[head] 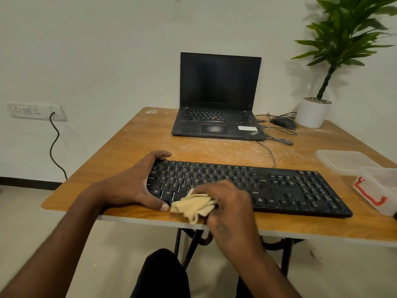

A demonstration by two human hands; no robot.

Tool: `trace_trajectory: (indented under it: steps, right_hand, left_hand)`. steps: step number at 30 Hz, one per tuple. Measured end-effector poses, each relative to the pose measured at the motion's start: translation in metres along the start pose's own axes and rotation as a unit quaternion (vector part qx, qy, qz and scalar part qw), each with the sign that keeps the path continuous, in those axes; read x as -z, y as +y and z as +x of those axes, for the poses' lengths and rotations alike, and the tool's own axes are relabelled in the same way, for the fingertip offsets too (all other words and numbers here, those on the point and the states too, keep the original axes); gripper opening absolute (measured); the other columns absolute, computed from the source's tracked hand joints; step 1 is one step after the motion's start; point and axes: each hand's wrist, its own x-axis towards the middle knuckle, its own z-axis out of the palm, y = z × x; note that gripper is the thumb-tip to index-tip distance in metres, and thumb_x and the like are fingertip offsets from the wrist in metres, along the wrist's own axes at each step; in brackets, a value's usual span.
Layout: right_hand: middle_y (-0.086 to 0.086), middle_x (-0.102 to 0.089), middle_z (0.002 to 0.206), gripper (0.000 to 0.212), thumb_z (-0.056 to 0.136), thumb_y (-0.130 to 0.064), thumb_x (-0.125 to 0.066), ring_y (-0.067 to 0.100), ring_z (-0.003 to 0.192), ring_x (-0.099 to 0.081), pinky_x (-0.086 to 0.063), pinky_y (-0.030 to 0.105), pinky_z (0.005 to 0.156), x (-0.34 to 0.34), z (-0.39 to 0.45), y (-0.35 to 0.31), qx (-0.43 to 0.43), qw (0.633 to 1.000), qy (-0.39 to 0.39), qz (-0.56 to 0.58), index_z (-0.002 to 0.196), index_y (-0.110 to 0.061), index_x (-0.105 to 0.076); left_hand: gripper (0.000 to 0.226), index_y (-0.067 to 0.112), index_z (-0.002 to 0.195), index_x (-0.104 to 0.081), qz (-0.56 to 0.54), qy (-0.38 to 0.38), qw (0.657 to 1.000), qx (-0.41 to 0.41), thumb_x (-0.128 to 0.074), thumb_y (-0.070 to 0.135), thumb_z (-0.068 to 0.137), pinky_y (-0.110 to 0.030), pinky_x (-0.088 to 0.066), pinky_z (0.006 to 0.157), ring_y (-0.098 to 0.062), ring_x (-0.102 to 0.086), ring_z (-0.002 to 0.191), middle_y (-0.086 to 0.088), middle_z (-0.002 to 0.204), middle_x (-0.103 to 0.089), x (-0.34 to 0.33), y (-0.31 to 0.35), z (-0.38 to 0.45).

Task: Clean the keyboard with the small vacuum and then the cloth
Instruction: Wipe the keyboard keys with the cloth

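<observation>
In the head view the black keyboard (247, 186) lies along the near edge of the worn wooden table (137, 138), where the left hand (137, 183) curls around its left end, thumb on the front rim. The right hand (227, 203) pinches a crumpled yellow cloth (193, 204) against the keyboard's front edge. Bare tabletop separates the keyboard from the open laptop (219, 97) behind; a plastic container (378, 188) sits near its right end, and pale wall surrounds the table.

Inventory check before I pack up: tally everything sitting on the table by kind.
Keyboard: 1
Cloth: 1
Laptop: 1
Mouse: 1
Potted plant: 1
Clear plastic container: 1
Clear plastic lid: 1
Total: 7
</observation>
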Motion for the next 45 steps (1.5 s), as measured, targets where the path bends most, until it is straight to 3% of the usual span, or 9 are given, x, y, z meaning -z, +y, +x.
trace_trajectory:
  steps: [5,11,19,22,24,28,32,39,45]
  right_hand:
    - [-0.013,-0.064,0.093,0.052,0.071,0.014,-0.075,-0.003,0.08,-0.059,-0.048,0.01,0.066,0.008,0.001,0.006,0.007,1.0,-0.001,-0.021,0.101,-0.028,-0.078]
    - [-0.013,-0.063,0.092,0.061,0.066,0.021,-0.069,-0.006,0.079,-0.058,-0.048,0.007,0.07,0.028,-0.003,0.019,-0.038,0.994,0.055,-0.088,0.104,-0.026,-0.078]
    - [-0.01,-0.066,0.104,0.047,0.079,0.007,-0.072,0.004,0.091,-0.06,-0.055,0.024,0.08,-0.024,0.022,-0.022,0.021,0.998,-0.032,-0.054,0.109,-0.03,-0.076]
    - [-0.016,-0.06,0.102,0.048,0.081,0.003,-0.074,0.001,0.092,-0.056,-0.053,0.021,0.082,-0.005,0.02,-0.012,0.007,0.997,-0.043,-0.067,0.109,-0.037,-0.071]
    - [-0.016,-0.059,0.103,0.057,0.08,0.007,-0.073,-0.001,0.09,-0.053,-0.052,0.017,0.077,0.016,0.017,0.004,-0.033,0.996,-0.012,-0.076,0.109,-0.041,-0.066]
    - [-0.006,-0.066,0.11,0.059,0.075,0.015,-0.069,-0.005,0.085,-0.049,-0.041,0.007,0.062,0.032,0.019,0.025,-0.07,0.99,0.034,-0.119,0.114,-0.028,-0.073]
    - [-0.008,-0.064,0.108,0.056,0.078,0.013,-0.067,0.002,0.09,-0.054,-0.044,0.008,0.068,0.019,0.023,0.014,-0.055,0.993,0.016,-0.101,0.115,-0.028,-0.073]
    - [-0.007,-0.066,0.104,0.056,0.078,0.011,-0.064,0.009,0.094,-0.057,-0.05,0.021,0.079,-0.028,0.043,-0.021,0.022,0.996,-0.024,-0.086,0.116,-0.029,-0.074]
    - [-0.008,-0.062,0.1,0.05,0.084,0.011,-0.065,-0.003,0.077,-0.047,-0.04,0.012,0.059,0.013,0.04,0.006,-0.057,0.992,-0.017,-0.11,0.116,-0.027,-0.072]
  left_hand:
    - [0.12,0.063,0.146,-0.018,0.0,-0.003,1.0,-0.002,-0.101,0.037,0.063,-0.019,-0.048,0.098,0.015,-0.047,0.12,0.028,0.143,-0.036,0.0,-0.001,-0.001]
    - [0.121,0.061,0.148,-0.017,-0.003,-0.005,1.0,-0.007,-0.101,0.038,0.063,-0.019,-0.047,0.102,0.002,-0.046,0.131,0.027,0.145,-0.035,0.0,-0.001,0.0]
    - [0.124,0.056,0.151,-0.017,0.011,-0.006,1.0,-0.007,-0.102,0.034,0.063,-0.021,-0.045,0.109,0.006,-0.043,0.132,0.025,0.148,-0.033,0.001,0.0,0.002]
    - [0.122,0.059,0.149,-0.016,0.004,-0.014,1.0,-0.003,-0.1,0.037,0.065,-0.019,-0.045,0.104,0.002,-0.043,0.132,0.026,0.147,-0.031,0.002,0.001,0.0]
    - [0.12,0.061,0.149,-0.016,-0.005,-0.022,1.0,-0.002,-0.099,0.036,0.066,-0.019,-0.045,0.104,0.001,-0.043,0.132,0.027,0.147,-0.031,0.004,0.002,-0.001]
    - [0.12,0.059,0.15,-0.017,-0.063,-0.057,0.996,0.005,-0.098,0.026,0.068,-0.016,-0.051,0.1,0.005,-0.051,0.127,0.02,0.15,-0.035,0.015,0.0,-0.003]
    - [0.118,0.057,0.15,-0.017,-0.076,-0.065,0.995,0.023,-0.095,0.014,0.073,-0.014,-0.053,0.094,-0.007,-0.05,0.131,0.019,0.15,-0.034,0.023,0.0,-0.006]
    - [0.118,0.059,0.15,-0.015,-0.056,-0.038,0.997,0.028,-0.096,0.021,0.072,-0.012,-0.053,0.092,-0.003,-0.048,0.131,0.02,0.149,-0.033,0.018,-0.001,-0.008]
    - [0.118,0.056,0.15,-0.017,-0.073,-0.025,0.997,0.021,-0.095,0.016,0.071,-0.007,-0.051,0.091,-0.001,-0.048,0.129,0.019,0.147,-0.035,0.016,-0.003,-0.01]
